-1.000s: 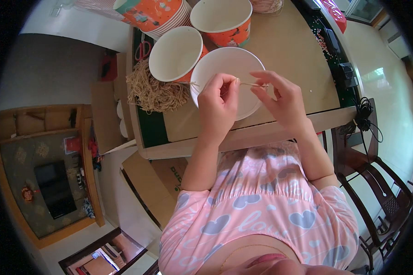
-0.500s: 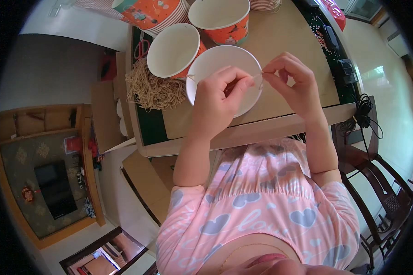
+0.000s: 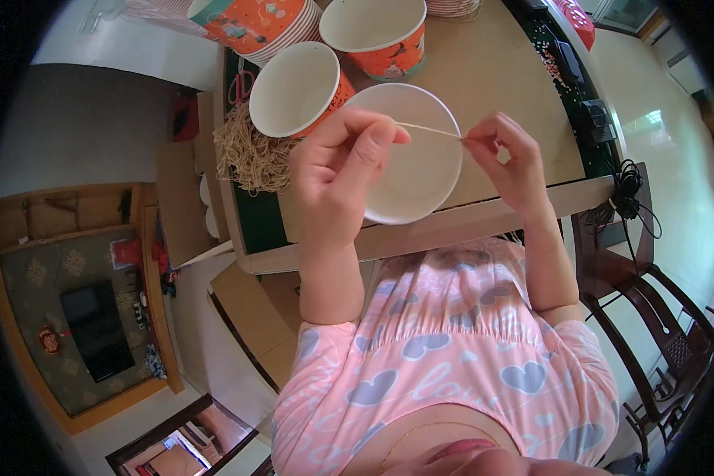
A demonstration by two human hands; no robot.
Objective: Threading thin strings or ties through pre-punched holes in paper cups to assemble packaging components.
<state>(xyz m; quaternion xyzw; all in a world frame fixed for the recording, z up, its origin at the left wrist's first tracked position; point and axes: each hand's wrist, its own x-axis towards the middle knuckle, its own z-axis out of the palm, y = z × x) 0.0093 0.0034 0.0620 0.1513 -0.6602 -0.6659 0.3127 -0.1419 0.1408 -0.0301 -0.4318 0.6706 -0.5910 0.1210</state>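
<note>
A thin beige string (image 3: 430,128) runs taut between my two hands, over a white paper bowl (image 3: 412,178) near the table's front edge. My left hand (image 3: 343,163) pinches one end between thumb and forefinger and covers part of the bowl's left side. Just off the bowl's right rim, my right hand (image 3: 509,159) grips the other end with its fingertips. Left of the bowl lies a loose heap of beige string (image 3: 250,151), partly hidden by an orange-printed paper tub (image 3: 293,91) that leans toward me.
Behind the bowl stands another orange paper tub (image 3: 385,55), with a stack of tubs (image 3: 270,28) at the back left. Pink-handled scissors (image 3: 241,86) lie by the table's left edge. A black cable coil (image 3: 627,190) hangs at the right beside a dark wooden chair (image 3: 650,317).
My hands have moved apart, the left one shifting left, and a longer stretch of string now shows between them. The bowl sits slightly further right and nearer in the view.
</note>
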